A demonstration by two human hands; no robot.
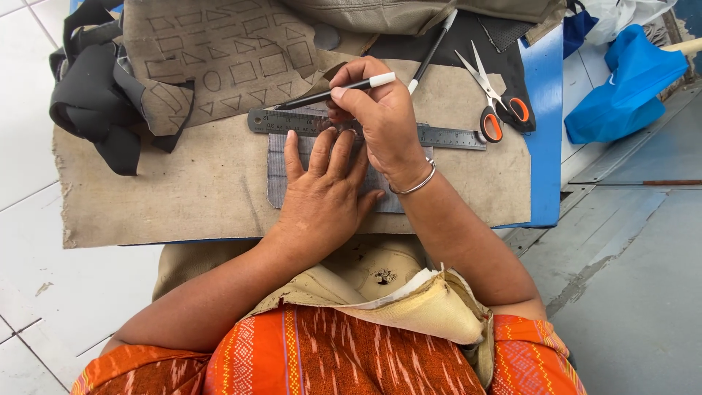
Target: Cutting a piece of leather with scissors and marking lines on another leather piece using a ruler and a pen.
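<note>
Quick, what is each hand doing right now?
Left hand: open, pressed flat on the grey fabric piece below the metal ruler.
Right hand: closed, holding a black pen at the ruler.

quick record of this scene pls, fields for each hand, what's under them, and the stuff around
left hand: flat, fingers spread, pressing on the grey fabric piece
right hand: holds a black pen with a white cap, tip towards the metal ruler
ruler: lies along the grey piece's top edge
work surface: tan cloth over a blue table
nearby: orange-handled scissors to the right, black fabric to the left, marked leather piece with drawn shapes at the top
wrist: silver bangle on the right
</note>
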